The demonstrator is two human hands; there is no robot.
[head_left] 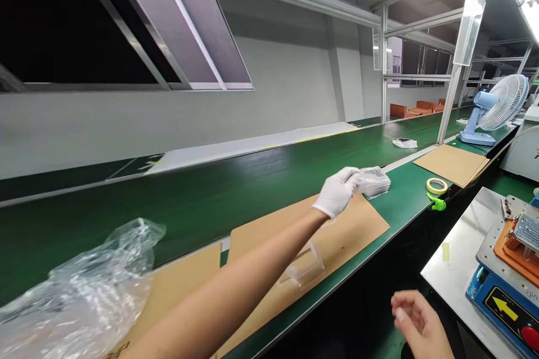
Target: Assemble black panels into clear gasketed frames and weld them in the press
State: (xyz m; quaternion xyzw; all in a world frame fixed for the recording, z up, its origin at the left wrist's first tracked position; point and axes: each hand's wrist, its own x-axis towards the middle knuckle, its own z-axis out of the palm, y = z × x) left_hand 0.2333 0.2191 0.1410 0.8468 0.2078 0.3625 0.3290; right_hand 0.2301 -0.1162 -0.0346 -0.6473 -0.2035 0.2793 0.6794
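My left hand (337,192), in a white glove, reaches far out over the green bench and is closed on a stack of clear plastic packets (374,181), held just past the far end of a cardboard sheet (353,230). My right hand (416,322) is bare and hangs low near the bench's front edge. Its fingers are loosely bent and apart, and nothing shows in them. A clear plastic tray (304,268) lies on the cardboard under my left forearm.
A crumpled clear plastic bag (80,291) lies at the near left. A yellow tape roll (437,185) and a green holder (438,203) sit right of the packets. Beyond are another cardboard sheet (452,164), a blue fan (497,106) and the green conveyor belt (252,174). A blue-and-orange machine (511,269) stands at the right.
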